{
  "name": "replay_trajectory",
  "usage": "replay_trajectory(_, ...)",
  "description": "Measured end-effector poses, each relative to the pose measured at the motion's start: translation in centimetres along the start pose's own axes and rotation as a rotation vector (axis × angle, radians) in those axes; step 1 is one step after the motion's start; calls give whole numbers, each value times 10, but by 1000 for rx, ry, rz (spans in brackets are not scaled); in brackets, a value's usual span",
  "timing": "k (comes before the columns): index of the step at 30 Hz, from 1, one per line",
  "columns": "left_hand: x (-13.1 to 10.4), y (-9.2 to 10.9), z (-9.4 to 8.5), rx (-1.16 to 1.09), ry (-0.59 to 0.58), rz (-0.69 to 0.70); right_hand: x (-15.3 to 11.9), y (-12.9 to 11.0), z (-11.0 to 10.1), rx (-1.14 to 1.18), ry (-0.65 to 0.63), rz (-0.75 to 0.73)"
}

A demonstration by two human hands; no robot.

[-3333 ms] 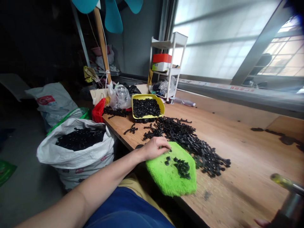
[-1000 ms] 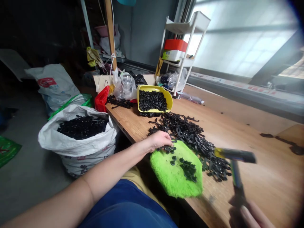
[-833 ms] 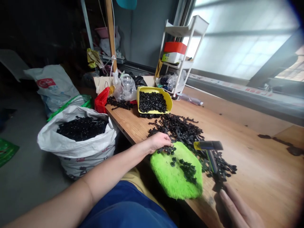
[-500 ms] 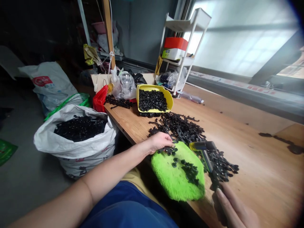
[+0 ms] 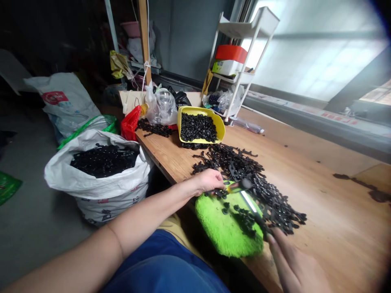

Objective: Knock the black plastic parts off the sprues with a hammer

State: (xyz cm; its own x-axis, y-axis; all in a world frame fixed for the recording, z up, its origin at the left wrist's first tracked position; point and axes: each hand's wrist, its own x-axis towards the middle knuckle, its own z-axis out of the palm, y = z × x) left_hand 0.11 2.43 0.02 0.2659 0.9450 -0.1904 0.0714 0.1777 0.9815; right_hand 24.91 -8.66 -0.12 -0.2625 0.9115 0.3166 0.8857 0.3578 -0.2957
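Note:
My left hand (image 5: 209, 181) is closed in a pinch on a small black plastic part (image 5: 218, 192) at the upper left of a fuzzy bright green pad (image 5: 214, 228). My right hand (image 5: 295, 258) grips the black handle of a small hammer (image 5: 249, 201), which has a yellow and dark head and a bright metal shaft. The hammer's head is blurred and lies close to the left fingertips; whether it touches the part I cannot tell. Loose black pieces (image 5: 246, 219) lie on the pad. Behind it spreads a heap of black parts (image 5: 238, 162).
A yellow scoop-shaped container (image 5: 220, 126) full of small black pieces stands farther back. Left of the wooden table (image 5: 324, 211), a white sack (image 5: 82, 189) holds more black parts. A white shelf rack (image 5: 238, 28), a red bag (image 5: 130, 123) and clear plastic bags (image 5: 161, 106) stand behind.
The hammer has swung left and its head now lies beside my left fingertips. My right hand has moved slightly left and up. My left hand stays at the same spot on the pad.

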Motion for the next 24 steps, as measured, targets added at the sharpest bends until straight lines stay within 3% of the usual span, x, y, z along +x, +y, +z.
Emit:
replay_trajectory(6,3,-2,0,-10,11,3,4,-2,-1,-37,86,69)
replay_trajectory(10,2,0,1,17,-11,-41,7,1,-2,-100,-67,62)
replay_trajectory(14,0,4,0,7,-22,-49,11,5,0,-67,-16,91)
replay_trajectory(18,0,5,0,52,-26,-58,13,5,2,-98,-159,48)
replay_trajectory(24,-1,-4,-5,-124,8,-24,-16,12,10,7,42,72)
